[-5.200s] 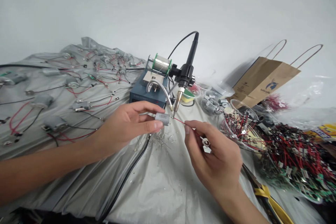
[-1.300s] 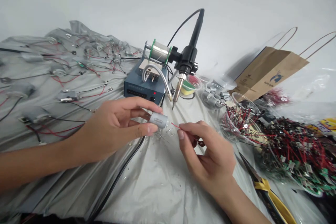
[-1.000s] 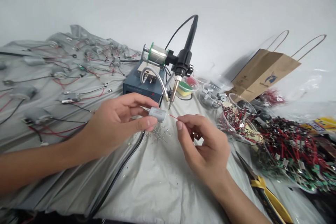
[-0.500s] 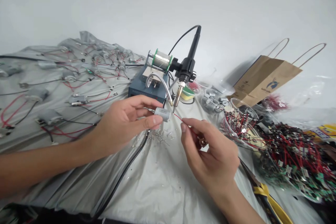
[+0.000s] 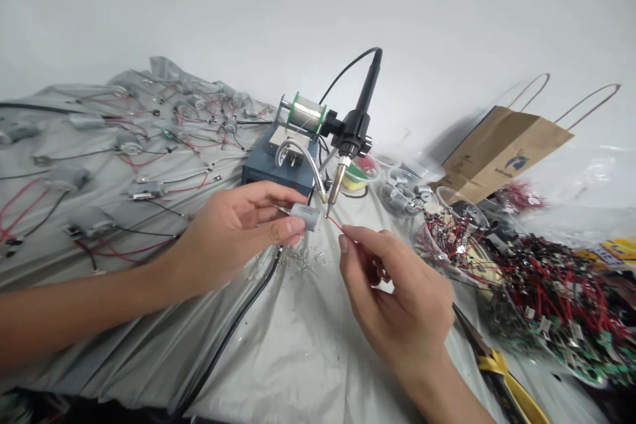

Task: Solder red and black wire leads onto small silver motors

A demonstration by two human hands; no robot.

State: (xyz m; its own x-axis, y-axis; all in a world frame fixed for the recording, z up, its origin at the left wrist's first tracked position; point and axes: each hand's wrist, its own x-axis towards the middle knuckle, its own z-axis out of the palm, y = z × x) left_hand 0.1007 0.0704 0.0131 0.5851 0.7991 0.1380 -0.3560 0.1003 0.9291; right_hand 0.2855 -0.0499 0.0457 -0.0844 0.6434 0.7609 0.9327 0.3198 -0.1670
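A small grey cylindrical motor [image 5: 307, 217] is pinched between the thumb and fingers of my left hand [image 5: 248, 228], its end turned to the right. My right hand [image 5: 397, 278] grips a thin red wire [image 5: 336, 221] between thumb and forefinger. The wire's tip lies close to the motor's end, right under the tip of a soldering iron [image 5: 338, 182] clamped in a stand. Whether they touch is too small to tell. Beside the iron tip ends a curved metal solder feed tube [image 5: 313, 165]. A solder spool [image 5: 307, 112] sits on the blue soldering station [image 5: 263, 162].
Wired motors [image 5: 126, 142] are spread over the grey cloth at left. Tubs of motors [image 5: 405, 192] and a heap of wired parts [image 5: 561, 305] lie at right, with yellow-handled pliers [image 5: 501, 377] in front. A paper bag [image 5: 507, 149] leans behind. A black cable [image 5: 238, 324] crosses the cloth.
Both hands have shifted very slightly left, with the motor and the red wire still in them. The wire's tip stays by the iron tip.
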